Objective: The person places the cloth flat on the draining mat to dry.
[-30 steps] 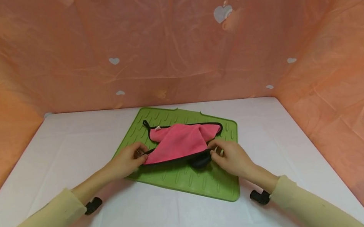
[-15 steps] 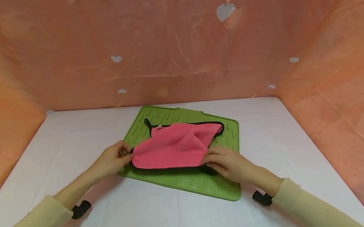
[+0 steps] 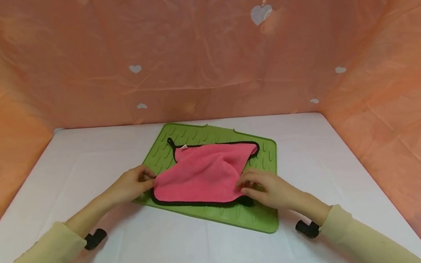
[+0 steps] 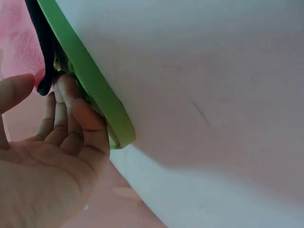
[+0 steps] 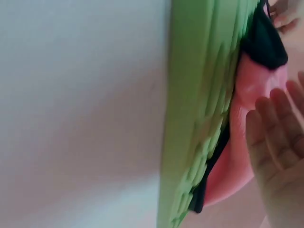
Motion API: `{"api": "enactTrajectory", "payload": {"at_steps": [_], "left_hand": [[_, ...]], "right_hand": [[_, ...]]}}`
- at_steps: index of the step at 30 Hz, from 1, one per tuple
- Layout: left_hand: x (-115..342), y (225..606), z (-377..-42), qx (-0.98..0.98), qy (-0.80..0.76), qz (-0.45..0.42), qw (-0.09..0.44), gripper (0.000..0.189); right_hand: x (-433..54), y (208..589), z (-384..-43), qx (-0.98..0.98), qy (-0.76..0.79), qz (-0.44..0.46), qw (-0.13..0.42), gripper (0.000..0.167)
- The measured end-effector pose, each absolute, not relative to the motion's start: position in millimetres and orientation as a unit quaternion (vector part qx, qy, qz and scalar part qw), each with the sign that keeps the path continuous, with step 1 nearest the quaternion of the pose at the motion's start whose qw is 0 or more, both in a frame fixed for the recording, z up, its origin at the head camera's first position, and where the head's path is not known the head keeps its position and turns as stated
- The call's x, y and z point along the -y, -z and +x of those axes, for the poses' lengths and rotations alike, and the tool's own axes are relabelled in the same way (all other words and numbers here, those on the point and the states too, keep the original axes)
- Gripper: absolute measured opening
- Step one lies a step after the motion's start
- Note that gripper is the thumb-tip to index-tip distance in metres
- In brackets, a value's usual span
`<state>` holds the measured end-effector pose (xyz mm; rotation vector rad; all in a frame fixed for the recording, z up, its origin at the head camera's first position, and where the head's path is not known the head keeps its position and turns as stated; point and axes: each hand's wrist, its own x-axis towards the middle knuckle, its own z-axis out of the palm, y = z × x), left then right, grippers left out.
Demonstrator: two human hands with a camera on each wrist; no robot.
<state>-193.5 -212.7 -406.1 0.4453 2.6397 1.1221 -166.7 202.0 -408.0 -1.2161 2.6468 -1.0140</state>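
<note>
A pink cloth point(image 3: 201, 177) with black edging and a hanging loop lies rumpled and partly folded on a green ridged mat point(image 3: 265, 218). My left hand point(image 3: 131, 185) pinches the cloth's left edge; in the left wrist view the black edging point(image 4: 43, 57) runs down between thumb and fingers point(image 4: 59, 123). Over the cloth's near right corner is my right hand point(image 3: 269, 188). Its extended fingers point(image 5: 275, 128) show in the right wrist view, with nothing between them. A dark piece point(image 3: 246, 201) peeks out at that corner; what it is cannot be made out.
Mat and cloth are on a white-covered table point(image 3: 164, 259). Orange sheeting with pale hearts point(image 3: 199, 52) walls in the back and both sides. A black wrist camera point(image 3: 95, 239) shows below the left forearm, another point(image 3: 307, 229) below the right.
The cloth's near edge has been spread leftward and lowered toward me onto the mat. My left hand went left with it. My right hand has released the near right corner.
</note>
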Motion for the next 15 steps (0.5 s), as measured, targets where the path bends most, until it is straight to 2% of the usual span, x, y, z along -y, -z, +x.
{"api": "enactTrajectory", "payload": {"at_steps": [3,9,15], "left_hand": [[214,405,-197,-0.896,-0.405,0.138,0.121,0.032],[214,406,-202,-0.883,-0.427,0.142,0.129,0.034],[209,409,-204,-0.88,-0.429,0.154,0.133,0.033]], "right_hand": [[-208,408,-172,-0.865,0.35,-0.359,0.033,0.017],[-211,415,-176,-0.886,0.332,-0.312,0.091,0.018],[-204,421,-178,-0.899,0.336,-0.273,0.07,0.023]]}}
